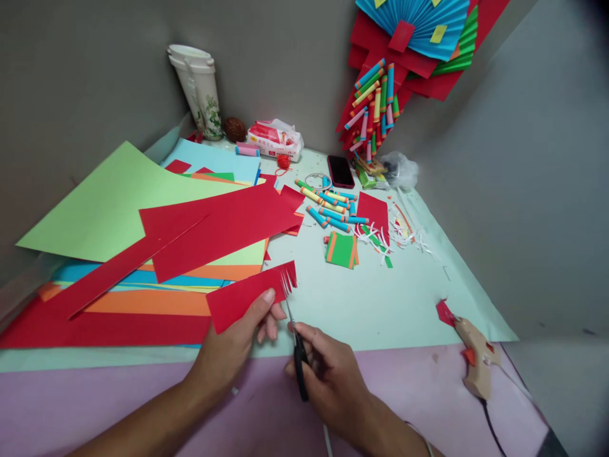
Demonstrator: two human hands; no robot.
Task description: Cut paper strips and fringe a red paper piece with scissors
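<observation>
A red paper strip [252, 293] is pinched in my left hand [245, 330], thumb on top and fingers underneath. Its right end is cut into thin fringes. My right hand [330, 371] is closed around the black handles of the scissors [299, 365]. The narrow blades point away from me and meet the fringed end of the strip. Left of the hands, larger red sheets [223, 225] lie on a light green sheet [109, 203] and other coloured papers.
Small paper rolls [333, 209], green-orange squares [341, 249] and a phone [341, 172] lie further back. A glue gun [478, 358] rests at right. A white cup [200, 92] and a tissue pack [275, 139] stand by the wall, where a paper fan decoration [419, 32] hangs.
</observation>
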